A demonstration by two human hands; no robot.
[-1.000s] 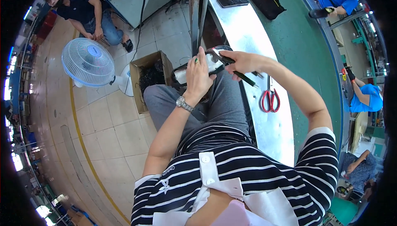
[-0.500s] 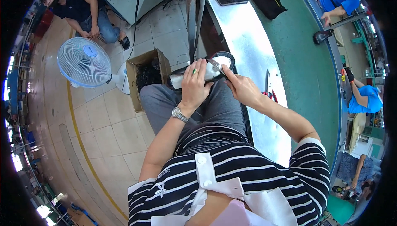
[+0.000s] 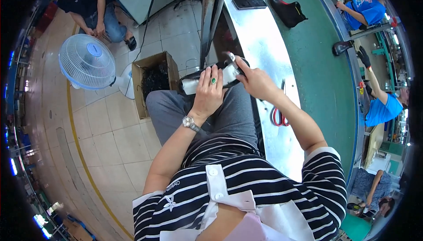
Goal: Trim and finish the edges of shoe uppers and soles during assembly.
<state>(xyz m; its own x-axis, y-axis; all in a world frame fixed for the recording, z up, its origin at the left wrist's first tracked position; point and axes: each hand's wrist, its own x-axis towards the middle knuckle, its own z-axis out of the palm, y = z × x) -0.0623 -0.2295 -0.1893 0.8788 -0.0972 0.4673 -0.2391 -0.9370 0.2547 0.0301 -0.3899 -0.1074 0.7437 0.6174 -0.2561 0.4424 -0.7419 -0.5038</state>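
Observation:
A black shoe or boot (image 3: 187, 86) with a whitish inner or underside surface lies across my lap; I cannot tell which side faces up. My left hand (image 3: 209, 92) rests over its middle and grips it, a ring with a green stone and a watch showing. At the right end of the shoe, my right hand (image 3: 257, 82) is closed round a small tool (image 3: 231, 57) with a shiny tip; the fingers hide most of it, so its kind does not show. Red-handled scissors (image 3: 280, 117) lie on the metal bench (image 3: 269, 42) beside my right forearm.
A cardboard box (image 3: 171, 68) of black scraps stands by my left knee, next to a white fan (image 3: 87, 62). A phone (image 3: 249, 2) lies on the bench. Black boots, one of them here (image 3: 287, 11), sit on the green belt (image 3: 317, 64). A metal post (image 3: 208, 16) rises ahead. Several people are nearby.
My right hand has turned slightly, and the shiny tip now sticks up above the shoe. The left hand keeps its hold. Across the belt, co-workers have shifted their arms.

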